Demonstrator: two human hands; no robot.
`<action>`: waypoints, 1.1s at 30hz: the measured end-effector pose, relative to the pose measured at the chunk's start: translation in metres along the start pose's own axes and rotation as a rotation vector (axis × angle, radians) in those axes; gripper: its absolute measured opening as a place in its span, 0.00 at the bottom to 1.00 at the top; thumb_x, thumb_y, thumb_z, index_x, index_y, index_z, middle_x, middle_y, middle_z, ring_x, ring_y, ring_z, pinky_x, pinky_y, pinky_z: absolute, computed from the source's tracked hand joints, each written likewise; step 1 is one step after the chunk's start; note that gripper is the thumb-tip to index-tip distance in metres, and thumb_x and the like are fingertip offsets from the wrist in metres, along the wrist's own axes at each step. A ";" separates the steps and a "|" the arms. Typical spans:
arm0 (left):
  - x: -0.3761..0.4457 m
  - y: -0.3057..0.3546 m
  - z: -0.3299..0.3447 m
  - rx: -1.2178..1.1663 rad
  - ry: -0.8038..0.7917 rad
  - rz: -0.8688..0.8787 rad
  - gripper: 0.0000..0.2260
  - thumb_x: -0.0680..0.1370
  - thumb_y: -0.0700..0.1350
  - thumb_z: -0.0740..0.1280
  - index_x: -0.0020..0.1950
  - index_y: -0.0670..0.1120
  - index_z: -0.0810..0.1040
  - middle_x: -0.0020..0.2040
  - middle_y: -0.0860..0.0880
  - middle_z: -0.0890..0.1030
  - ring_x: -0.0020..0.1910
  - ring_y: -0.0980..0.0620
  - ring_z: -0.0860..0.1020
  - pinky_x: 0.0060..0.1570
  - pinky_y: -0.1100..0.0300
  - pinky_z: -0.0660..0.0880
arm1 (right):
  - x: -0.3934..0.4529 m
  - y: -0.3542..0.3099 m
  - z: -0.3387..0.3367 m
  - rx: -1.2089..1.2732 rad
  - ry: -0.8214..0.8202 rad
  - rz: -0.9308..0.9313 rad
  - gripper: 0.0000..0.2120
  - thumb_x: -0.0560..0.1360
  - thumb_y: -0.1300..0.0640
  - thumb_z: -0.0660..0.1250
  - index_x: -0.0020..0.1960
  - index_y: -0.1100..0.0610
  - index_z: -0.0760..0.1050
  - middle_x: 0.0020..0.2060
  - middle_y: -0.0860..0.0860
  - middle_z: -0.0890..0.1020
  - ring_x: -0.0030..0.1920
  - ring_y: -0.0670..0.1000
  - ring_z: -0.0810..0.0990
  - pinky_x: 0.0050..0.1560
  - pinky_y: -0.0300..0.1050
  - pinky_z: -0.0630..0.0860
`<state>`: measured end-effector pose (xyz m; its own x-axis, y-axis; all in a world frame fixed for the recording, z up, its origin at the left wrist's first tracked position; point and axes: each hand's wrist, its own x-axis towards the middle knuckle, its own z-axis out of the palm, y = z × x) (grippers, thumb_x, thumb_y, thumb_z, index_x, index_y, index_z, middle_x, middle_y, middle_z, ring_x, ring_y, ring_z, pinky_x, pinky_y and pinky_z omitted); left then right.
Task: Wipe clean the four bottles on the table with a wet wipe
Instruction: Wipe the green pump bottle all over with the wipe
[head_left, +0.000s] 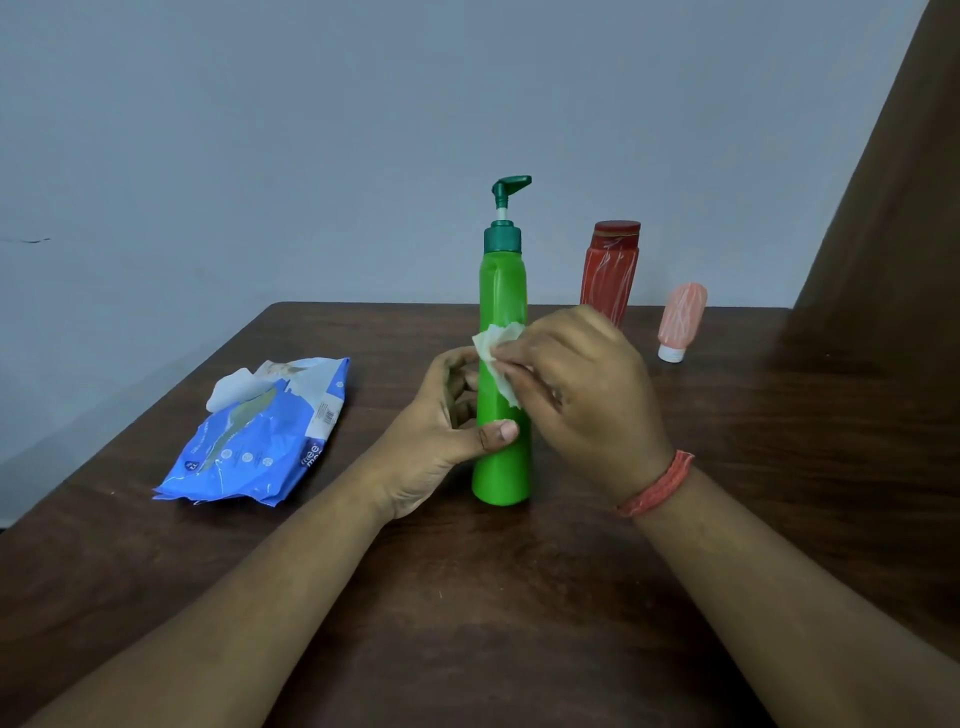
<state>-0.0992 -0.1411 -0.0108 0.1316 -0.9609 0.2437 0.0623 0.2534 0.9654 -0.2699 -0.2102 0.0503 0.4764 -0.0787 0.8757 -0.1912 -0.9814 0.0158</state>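
Note:
A tall green pump bottle (503, 291) stands upright on the brown wooden table (519, 597). My left hand (436, 431) grips its lower body, thumb across the front. My right hand (576, 379) pinches a white wet wipe (496, 348) and presses it against the bottle's middle. Behind the right hand stands a red bottle (612, 270) with a dark red cap, its base hidden. A small pink tube bottle (681, 319) stands on its white cap further right. Only three bottles are in view.
A blue wet wipe pack (260, 436) lies on the table's left side, its flap open and a wipe sticking out. A grey wall rises behind the table. A brown curtain (893, 208) hangs at the far right.

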 end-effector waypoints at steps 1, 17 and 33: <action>0.000 0.000 0.000 -0.004 0.000 -0.004 0.37 0.66 0.41 0.79 0.71 0.53 0.67 0.63 0.54 0.81 0.65 0.53 0.78 0.60 0.58 0.77 | -0.001 0.000 -0.001 -0.005 -0.039 -0.040 0.05 0.78 0.60 0.70 0.49 0.60 0.83 0.42 0.54 0.81 0.44 0.57 0.78 0.44 0.57 0.74; 0.005 -0.002 0.010 0.265 0.177 0.106 0.44 0.58 0.60 0.84 0.67 0.71 0.63 0.62 0.49 0.76 0.62 0.52 0.79 0.58 0.54 0.80 | 0.012 -0.005 -0.018 -0.324 -0.294 -0.049 0.13 0.65 0.58 0.80 0.48 0.55 0.84 0.39 0.52 0.74 0.40 0.54 0.75 0.40 0.45 0.64; 0.005 -0.006 0.001 0.268 0.206 0.096 0.43 0.58 0.62 0.85 0.66 0.72 0.64 0.61 0.53 0.78 0.63 0.54 0.79 0.63 0.48 0.78 | -0.011 0.004 0.006 0.057 0.029 0.241 0.10 0.78 0.65 0.67 0.57 0.58 0.81 0.49 0.53 0.78 0.49 0.51 0.78 0.48 0.48 0.78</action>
<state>-0.0995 -0.1471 -0.0154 0.3230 -0.8844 0.3370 -0.2183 0.2769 0.9358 -0.2704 -0.2142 0.0380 0.3975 -0.3076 0.8645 -0.2473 -0.9432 -0.2219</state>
